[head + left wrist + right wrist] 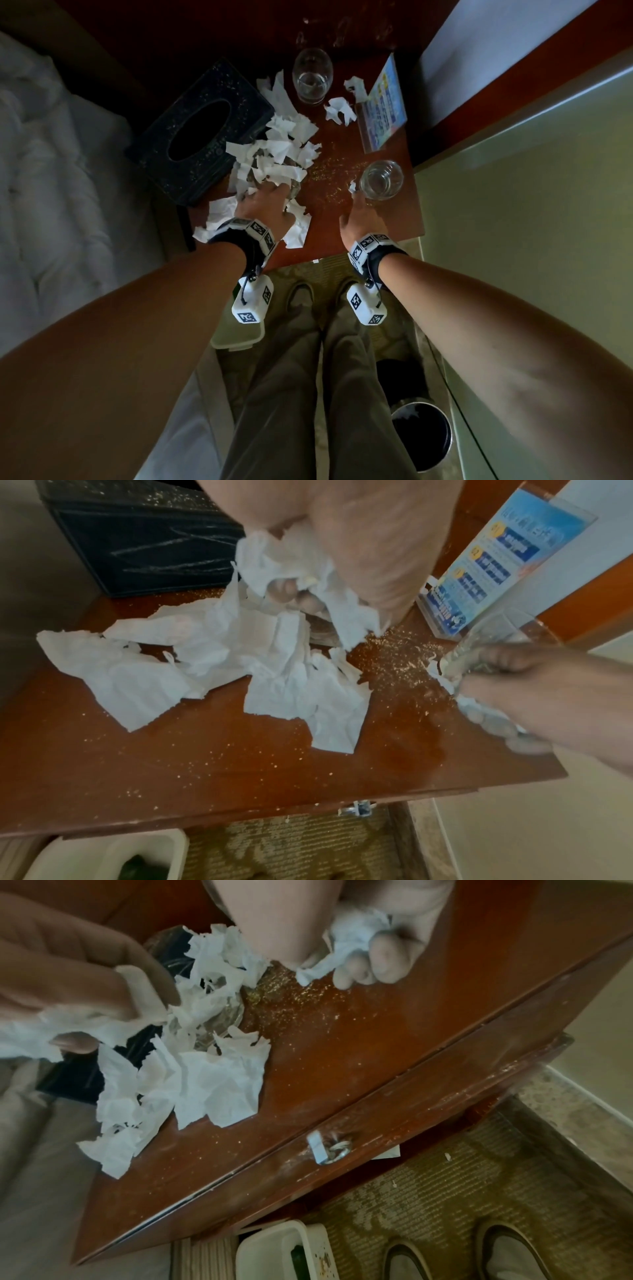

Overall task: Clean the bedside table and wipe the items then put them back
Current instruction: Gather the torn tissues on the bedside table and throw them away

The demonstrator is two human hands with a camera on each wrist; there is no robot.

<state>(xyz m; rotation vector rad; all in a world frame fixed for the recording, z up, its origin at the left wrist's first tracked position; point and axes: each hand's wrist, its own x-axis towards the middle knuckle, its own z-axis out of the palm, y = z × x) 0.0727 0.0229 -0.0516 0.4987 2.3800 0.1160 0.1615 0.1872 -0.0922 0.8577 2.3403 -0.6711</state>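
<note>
Left hand [265, 205] fingers [284, 589] half-buried in torn tissue [277, 150]

Below me I see a patterned olive-and-tan carpet [308, 274] under a pair of grey slip-on shoes [496, 1256]. A white rectangular plastic tub [239, 337] sits on the floor by the white quilted bedding [51, 171]. A round black waste bin [423, 433] stands beside the pale green wall [531, 205].
</note>
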